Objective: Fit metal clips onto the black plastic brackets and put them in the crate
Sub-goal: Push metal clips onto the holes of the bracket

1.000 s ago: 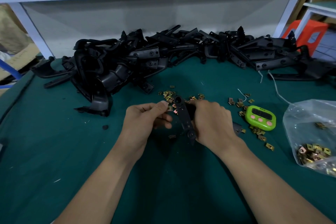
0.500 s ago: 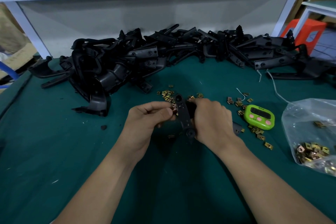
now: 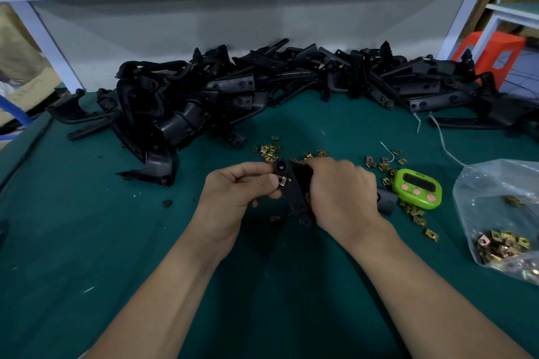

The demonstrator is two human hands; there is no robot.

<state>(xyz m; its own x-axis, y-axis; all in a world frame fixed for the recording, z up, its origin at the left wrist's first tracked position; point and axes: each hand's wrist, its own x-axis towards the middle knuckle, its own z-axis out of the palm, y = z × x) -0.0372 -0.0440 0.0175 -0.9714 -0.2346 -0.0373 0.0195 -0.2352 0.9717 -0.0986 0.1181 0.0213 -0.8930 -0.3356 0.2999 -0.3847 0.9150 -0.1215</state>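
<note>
My right hand grips a black plastic bracket over the middle of the green table, its long arm pointing down toward me. My left hand pinches a small metal clip between thumb and forefinger and holds it against the bracket's left edge, just below its round top hole. Loose brass-coloured clips lie scattered behind my hands and to the right. No crate is in view.
A large heap of black brackets spans the back of the table. A green timer and a clear bag of clips lie at the right. One clip lies under my hands. An orange stool stands beyond the table.
My left hand has closed in from the left and brought the clip onto the bracket's edge. My right hand has kept its grip on the bracket almost in place.
</note>
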